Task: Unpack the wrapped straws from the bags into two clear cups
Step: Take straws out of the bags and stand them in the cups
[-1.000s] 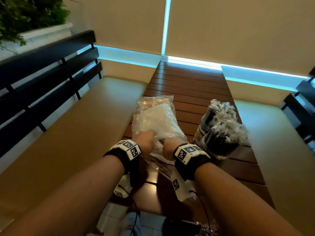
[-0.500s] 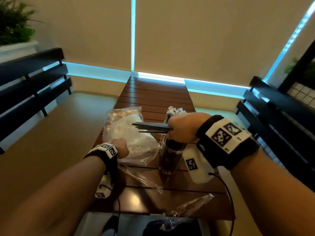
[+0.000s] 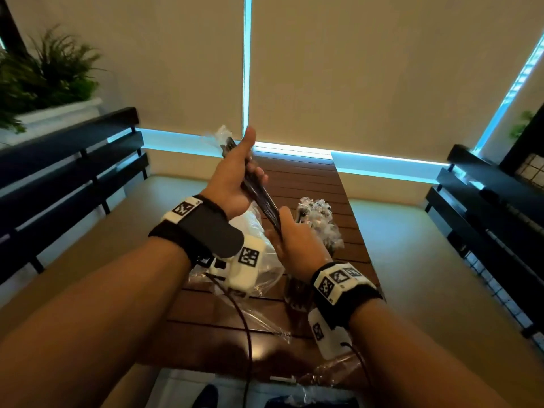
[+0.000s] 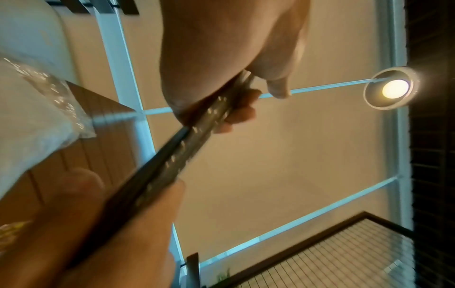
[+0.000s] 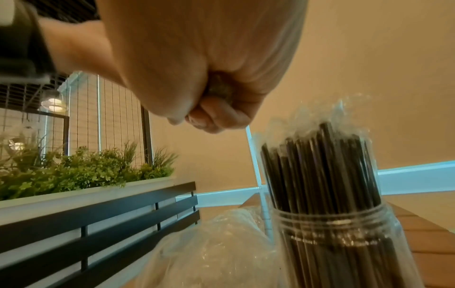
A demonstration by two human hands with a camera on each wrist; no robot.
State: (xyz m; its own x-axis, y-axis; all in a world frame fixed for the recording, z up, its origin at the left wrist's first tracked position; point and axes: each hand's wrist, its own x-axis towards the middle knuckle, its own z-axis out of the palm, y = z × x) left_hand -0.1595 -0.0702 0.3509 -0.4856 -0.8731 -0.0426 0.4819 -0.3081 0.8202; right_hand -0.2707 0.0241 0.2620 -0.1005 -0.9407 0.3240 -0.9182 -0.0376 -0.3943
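Both hands are up off the tabletop (image 3: 297, 178) with a small bundle of black wrapped straws (image 3: 259, 191) slanting between them. The left hand (image 3: 232, 178) has its fingers curled round the upper part of the bundle, thumb laid straight up along it; the right hand (image 3: 297, 242) is closed in a fist round the lower end. From the left wrist view the clear wrappers catch the light along the bundle's length, though motion blur makes it hard to say how many straws there are.

Just beside the right hand stands the clear cup (image 5: 344, 239), already packed with black straws (image 5: 325, 171), their wrapper tips fanning out above the rim. A crinkled clear bag (image 5: 221, 243) lies on the tabletop to its left, touching or nearly touching the cup.

This looks like squaring the bundle before it goes into a cup. To do it well, I'd keep the right hand firm at the bottom so the ends stay level, and let the left hand slide rather than squeeze, so the thin wrappers don't crease or tear. That cup looks close to full, so the bundle should go in upright, bottom ends first, eased into a gap; forced in at a slant, it could tip the cup. If it won't fit, the second cup is the place, but I can't see one from here.
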